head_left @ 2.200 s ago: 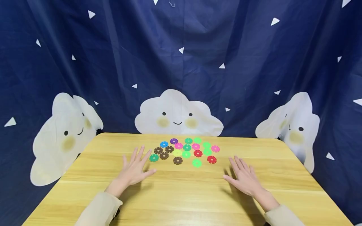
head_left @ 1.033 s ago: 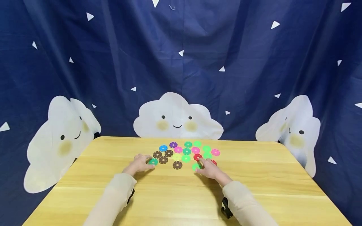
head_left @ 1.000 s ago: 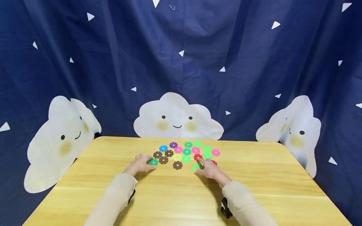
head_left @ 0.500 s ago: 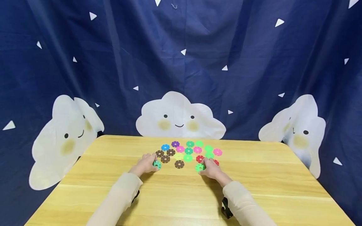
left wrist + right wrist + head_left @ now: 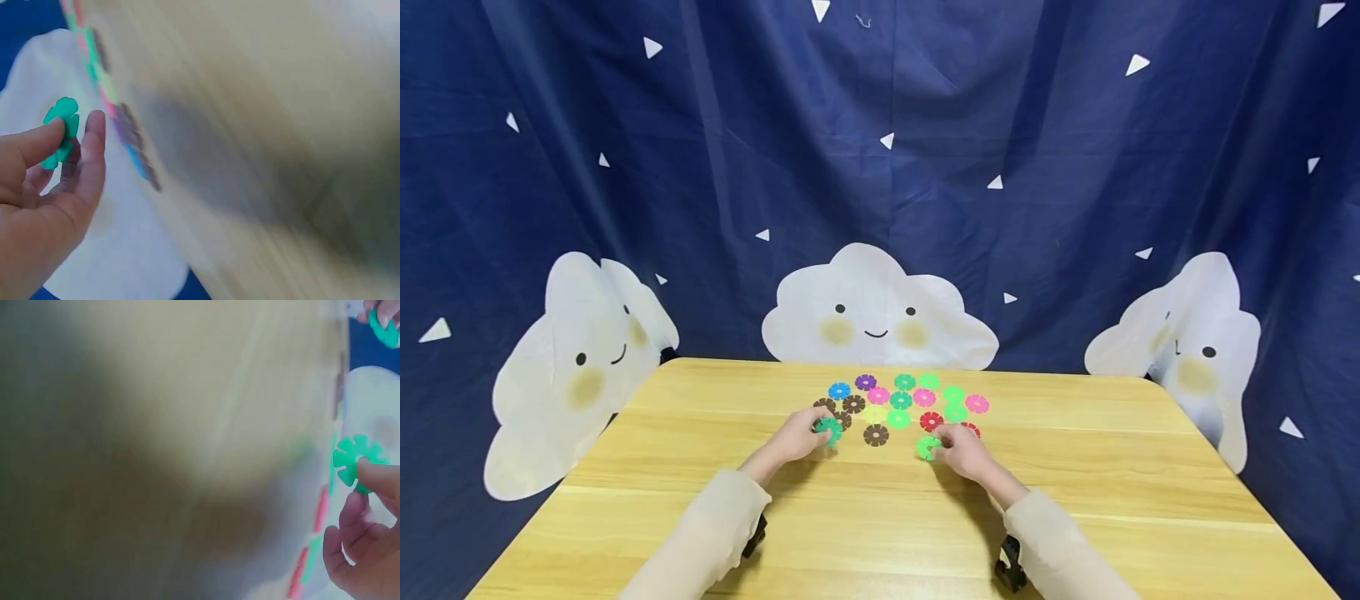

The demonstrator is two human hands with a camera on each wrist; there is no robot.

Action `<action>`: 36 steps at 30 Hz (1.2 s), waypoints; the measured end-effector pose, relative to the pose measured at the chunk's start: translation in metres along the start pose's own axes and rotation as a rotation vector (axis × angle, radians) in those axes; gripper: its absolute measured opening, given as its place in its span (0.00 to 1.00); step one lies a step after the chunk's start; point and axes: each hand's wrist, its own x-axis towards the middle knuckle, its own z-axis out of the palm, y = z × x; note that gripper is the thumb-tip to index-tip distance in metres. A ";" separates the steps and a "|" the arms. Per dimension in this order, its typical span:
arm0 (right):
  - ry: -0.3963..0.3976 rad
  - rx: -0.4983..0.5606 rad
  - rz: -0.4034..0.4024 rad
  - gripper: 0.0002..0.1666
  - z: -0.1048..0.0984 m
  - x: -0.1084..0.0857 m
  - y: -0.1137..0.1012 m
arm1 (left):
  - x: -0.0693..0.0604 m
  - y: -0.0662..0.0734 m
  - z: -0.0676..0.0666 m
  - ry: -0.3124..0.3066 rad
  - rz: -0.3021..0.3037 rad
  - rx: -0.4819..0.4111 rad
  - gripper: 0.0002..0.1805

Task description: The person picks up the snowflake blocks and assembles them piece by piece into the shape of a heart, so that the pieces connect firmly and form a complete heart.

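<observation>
In the head view my left hand [image 5: 799, 435] pinches a dark green notched disc [image 5: 829, 430] above the table, beside the brown discs. The left wrist view shows that disc [image 5: 64, 117] between thumb and fingers of the left hand [image 5: 56, 187]. My right hand [image 5: 967, 454] holds a light green disc [image 5: 927, 447] by its right edge, in front of a red disc [image 5: 931, 421]. In the right wrist view the thumb of the right hand [image 5: 369, 544] lies over this disc [image 5: 351, 455], raised off the table.
Behind the hands several flat discs lie on the wooden table [image 5: 880, 533]: blue [image 5: 839, 391], purple [image 5: 866, 382], pink [image 5: 977, 403], yellow [image 5: 875, 414], brown [image 5: 876, 435] and green [image 5: 901, 401]. A dark blue curtain [image 5: 820, 167] with white clouds hangs behind the table.
Both hands moved in from the sides to the discs. Each took hold of a green disc and lifted it; the left hand has shifted right with its disc.
</observation>
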 end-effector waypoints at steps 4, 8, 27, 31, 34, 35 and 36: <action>0.012 0.092 -0.071 0.05 -0.005 -0.007 -0.013 | -0.006 0.022 0.000 -0.032 0.029 -0.173 0.08; 0.072 0.173 -0.104 0.02 -0.011 -0.017 -0.029 | -0.013 0.048 0.003 -0.050 0.068 -0.242 0.16; 0.468 0.039 -0.700 0.23 -0.021 -0.049 -0.068 | -0.034 0.108 0.019 -0.062 -0.012 -0.561 0.19; 0.496 0.009 -0.741 0.22 -0.021 -0.052 -0.069 | -0.038 0.114 0.020 -0.061 -0.004 -0.590 0.20; 0.504 -0.019 -0.762 0.19 -0.022 -0.053 -0.069 | -0.041 0.117 0.020 -0.046 -0.003 -0.610 0.21; 0.501 -0.028 -0.766 0.19 -0.022 -0.053 -0.070 | -0.041 0.117 0.020 -0.043 -0.004 -0.611 0.21; 0.497 -0.037 -0.769 0.18 -0.023 -0.054 -0.070 | -0.042 0.118 0.020 -0.042 -0.007 -0.614 0.21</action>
